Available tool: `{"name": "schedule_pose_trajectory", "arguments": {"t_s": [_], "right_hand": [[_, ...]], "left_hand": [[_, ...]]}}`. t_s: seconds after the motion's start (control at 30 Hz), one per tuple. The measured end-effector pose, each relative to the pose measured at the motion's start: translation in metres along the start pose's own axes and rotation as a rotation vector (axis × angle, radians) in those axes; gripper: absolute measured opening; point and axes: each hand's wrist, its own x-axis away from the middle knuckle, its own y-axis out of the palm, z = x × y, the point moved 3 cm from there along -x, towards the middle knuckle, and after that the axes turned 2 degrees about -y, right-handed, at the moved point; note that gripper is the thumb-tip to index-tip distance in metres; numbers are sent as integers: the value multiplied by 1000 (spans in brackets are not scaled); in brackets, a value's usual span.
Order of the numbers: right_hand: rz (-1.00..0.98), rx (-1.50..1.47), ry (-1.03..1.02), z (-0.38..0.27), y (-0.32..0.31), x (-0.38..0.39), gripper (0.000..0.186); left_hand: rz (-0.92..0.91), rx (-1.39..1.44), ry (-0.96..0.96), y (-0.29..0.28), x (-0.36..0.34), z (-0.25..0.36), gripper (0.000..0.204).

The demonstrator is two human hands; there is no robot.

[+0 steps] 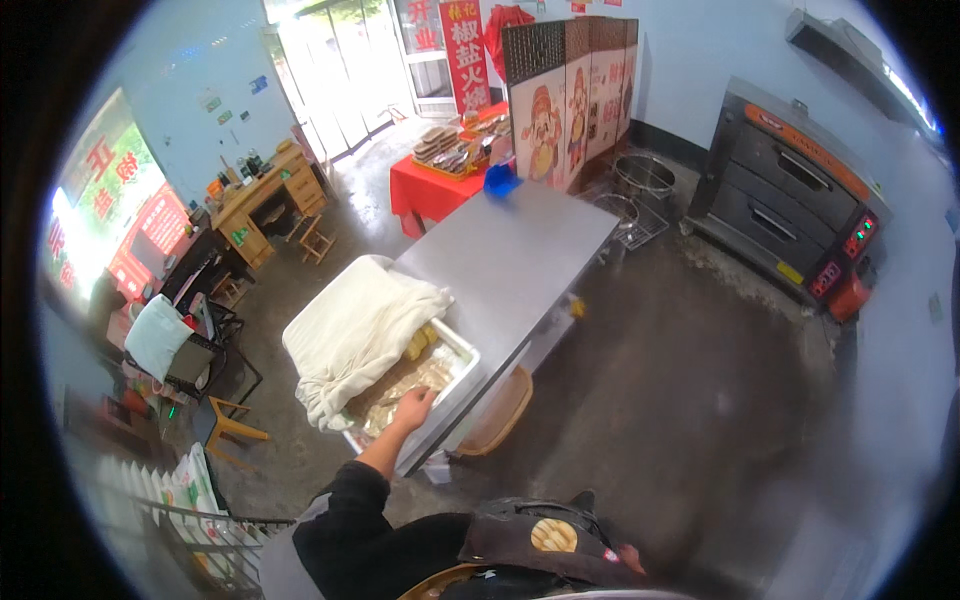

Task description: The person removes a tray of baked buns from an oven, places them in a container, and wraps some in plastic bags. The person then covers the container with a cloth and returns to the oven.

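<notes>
A white tray (pixel 462 347) rests on the near end of a steel table (pixel 510 240). A cream cloth (pixel 365 315) covers much of it. Yellowish dough pieces (pixel 421 342) show at the cloth's edge, and the bare tray bottom beside them looks floury and brownish. My left hand (pixel 414 407) is at the tray's near side, over its rim, with the fingers curled; whatever they hold is hidden. Low beside my dark apron (pixel 500 535) is my right hand (pixel 630 560), only partly seen and blurred, apart from the table.
Below the table stands a tan tub (pixel 497 415). A deck oven (pixel 785 190) is against the right wall. Behind the table are a folding screen (pixel 570 110) and a red-covered table (pixel 420 190) with trays of goods. A wooden stool (pixel 225 425) and a chair (pixel 165 345) stand left.
</notes>
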Motion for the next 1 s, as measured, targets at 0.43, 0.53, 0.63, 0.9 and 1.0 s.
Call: {"name": "schedule_pose_trajectory", "arguments": {"t_s": [0.43,0.53,0.63,0.9,1.0], "right_hand": [[432,142,35,-15,-399,-212,37],[422,80,-46,-71,-449,-246,38],[318,67,-131,-103,-484,-265,40],[438,-37,292,18,-580,-297,51],[374,128,642,70,-604,-280,45]], "left_hand": [[676,-179,296,122,82,196,37],[471,-311,375,223,80,247,38],[-114,-391,151,316,31,289,33],[-804,-668,51,452,-199,473,27],[-804,-702,226,495,-295,587,28]]}}
